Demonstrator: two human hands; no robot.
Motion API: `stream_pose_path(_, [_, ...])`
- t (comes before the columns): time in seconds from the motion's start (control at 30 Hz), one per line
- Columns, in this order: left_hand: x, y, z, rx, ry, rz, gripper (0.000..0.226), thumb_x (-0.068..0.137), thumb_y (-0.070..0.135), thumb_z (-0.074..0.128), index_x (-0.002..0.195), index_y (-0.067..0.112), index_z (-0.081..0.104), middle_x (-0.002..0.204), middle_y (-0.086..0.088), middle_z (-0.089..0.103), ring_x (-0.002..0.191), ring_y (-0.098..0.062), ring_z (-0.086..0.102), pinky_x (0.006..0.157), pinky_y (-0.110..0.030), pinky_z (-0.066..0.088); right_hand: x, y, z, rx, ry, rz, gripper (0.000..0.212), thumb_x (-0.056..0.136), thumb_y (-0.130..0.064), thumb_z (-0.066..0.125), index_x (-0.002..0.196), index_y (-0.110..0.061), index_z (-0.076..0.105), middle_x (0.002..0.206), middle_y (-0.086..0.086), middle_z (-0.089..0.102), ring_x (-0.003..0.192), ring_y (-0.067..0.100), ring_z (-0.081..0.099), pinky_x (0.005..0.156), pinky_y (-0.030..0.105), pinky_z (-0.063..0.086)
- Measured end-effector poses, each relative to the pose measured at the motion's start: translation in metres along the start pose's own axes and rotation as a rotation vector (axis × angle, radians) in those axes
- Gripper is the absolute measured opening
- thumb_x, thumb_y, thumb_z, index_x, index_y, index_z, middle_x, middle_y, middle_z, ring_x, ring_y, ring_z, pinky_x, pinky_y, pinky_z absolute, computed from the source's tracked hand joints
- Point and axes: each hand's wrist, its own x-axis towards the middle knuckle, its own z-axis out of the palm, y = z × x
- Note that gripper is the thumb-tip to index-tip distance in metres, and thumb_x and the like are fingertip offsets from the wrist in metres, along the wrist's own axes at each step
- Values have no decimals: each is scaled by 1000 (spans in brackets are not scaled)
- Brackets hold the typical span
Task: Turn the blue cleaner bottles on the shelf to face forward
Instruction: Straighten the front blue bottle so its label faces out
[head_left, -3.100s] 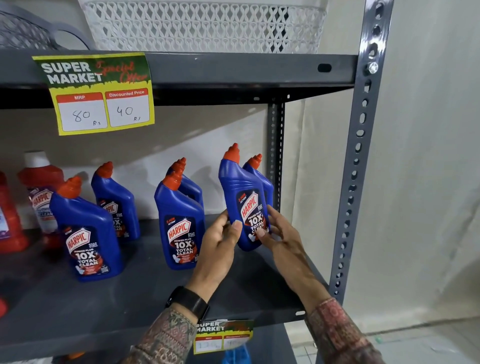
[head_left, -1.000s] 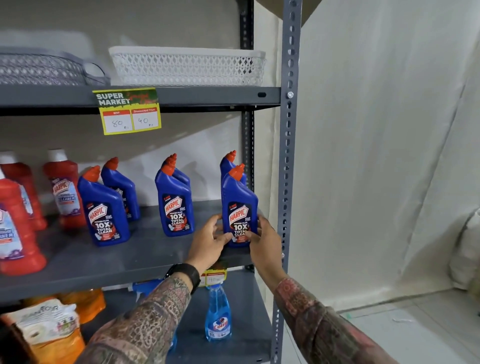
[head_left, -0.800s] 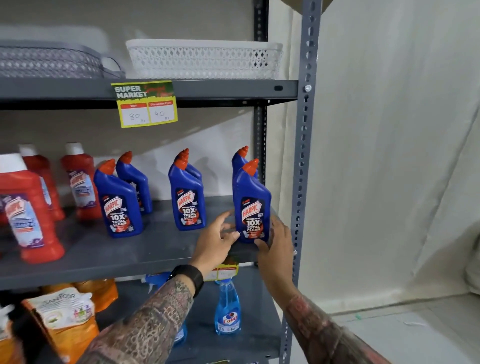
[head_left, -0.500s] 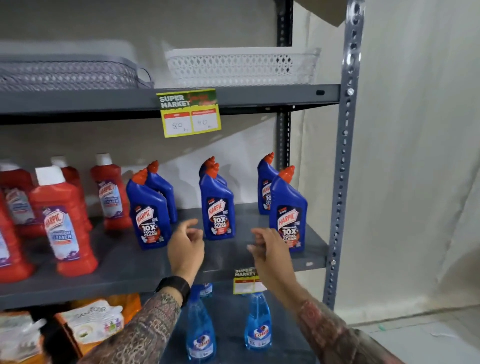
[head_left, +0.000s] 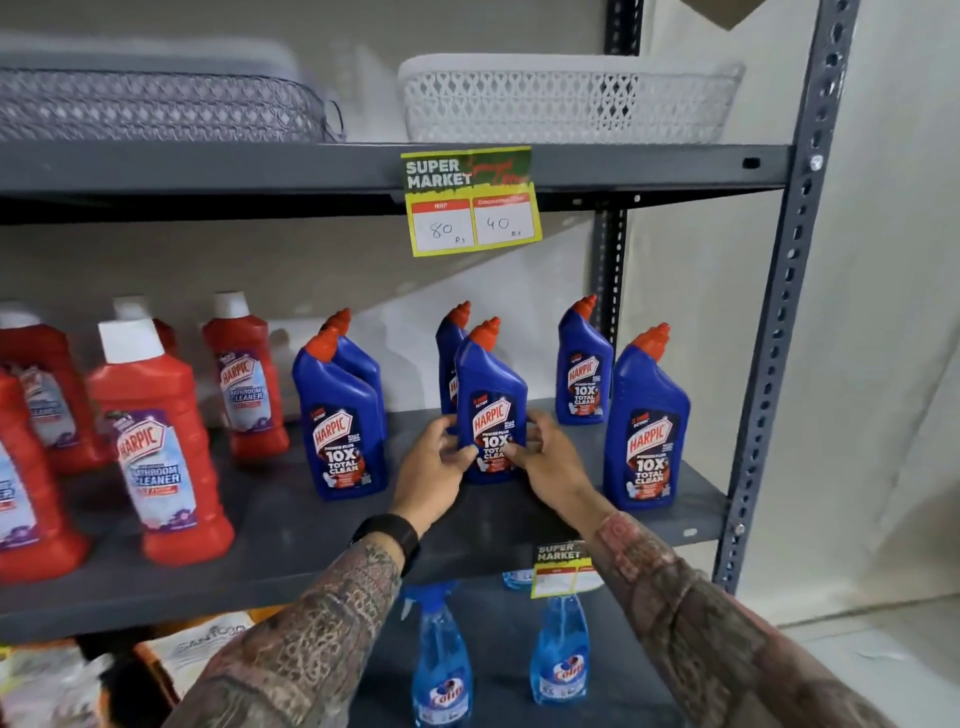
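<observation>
Several blue cleaner bottles with orange caps stand on the grey middle shelf (head_left: 291, 535). The middle front bottle (head_left: 491, 395) stands upright with its label towards me, and both hands hold its lower part: my left hand (head_left: 435, 462) on its left side, my right hand (head_left: 550, 460) on its right. The right front bottle (head_left: 647, 426) and the left front bottle (head_left: 337, 421) stand free near the front, labels showing. Behind them stand three more blue bottles, at the right (head_left: 583, 364), the middle (head_left: 448, 358) and the left (head_left: 358, 358), the last two mostly hidden.
Red cleaner bottles (head_left: 156, 441) fill the shelf's left part. A white basket (head_left: 566, 98) and a grey basket (head_left: 156, 104) sit on the shelf above, with a price tag (head_left: 470, 202) on its edge. Blue spray bottles (head_left: 441, 670) stand below. A steel upright (head_left: 779, 312) bounds the right side.
Both hands let go of the right front bottle, left it near the shelf's front edge, moved left and closed on the middle front bottle. The view shifted left and drew closer.
</observation>
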Motion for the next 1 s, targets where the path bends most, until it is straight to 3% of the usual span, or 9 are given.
stream_pose_path(0.1, [-11,1,-2,6,-24,24,43,99,18,69,139,22,56,117,9,73,95,10,63,76,-14,51,-12,4,-6,-51,26,-42,42,93,-12,74,131,-18,56,117,0,73,108,17,71,95,41,60])
stream_pose_path(0.2, [-25,1,-3,30,-23,56,43,99,18,69,139,25,54,110,15,70,89,15,65,66,-5,51,-29,7,-13,-101,18,-116,42,93,-14,74,131,-17,56,112,-6,73,105,8,70,88,30,61])
stream_pose_path(0.33, [-41,-2,-1,27,-26,94,44,99,17,69,139,26,52,110,17,69,88,26,64,70,-3,53,-48,9,-17,-72,18,-143,43,94,-13,74,133,-17,56,119,-2,74,110,12,70,92,34,61])
stream_pose_path(0.53, [-54,3,-9,1,-80,98,54,98,22,72,139,44,44,121,23,66,101,19,66,76,-6,56,-54,3,-28,-59,-41,-130,53,86,-11,82,132,-17,58,117,-6,75,106,5,71,86,23,61])
stream_pose_path(0.6, [-56,4,-11,3,-96,89,60,97,23,72,148,38,44,127,13,68,106,11,67,78,-9,54,-54,2,-28,-79,-39,-136,54,84,-9,84,132,-11,60,119,0,75,108,11,73,92,34,62])
stream_pose_path(0.67, [-60,4,-13,29,-65,83,61,97,25,72,151,33,45,124,12,68,102,14,66,75,-7,53,-55,3,-25,-85,-38,-144,57,82,-9,85,133,-9,60,119,2,76,107,13,73,93,39,62])
stream_pose_path(0.77, [-63,3,-17,52,-35,82,58,98,23,71,149,32,46,113,25,64,95,29,61,78,-4,55,-58,4,-19,-80,-43,-154,59,81,-11,86,134,-11,60,119,1,76,106,12,74,92,39,63])
stream_pose_path(0.87, [-67,4,-17,53,-20,71,59,98,19,70,151,25,46,108,30,59,93,34,57,71,4,47,-58,5,-18,-68,-47,-158,59,82,-11,86,135,-11,60,120,2,76,107,14,74,93,39,62])
stream_pose_path(1.0, [-73,8,-14,61,10,85,61,99,19,70,154,22,45,116,22,64,92,33,58,72,4,46,-64,6,-19,-47,-57,-160,59,83,-8,84,137,-13,60,119,-1,76,106,6,73,92,31,62])
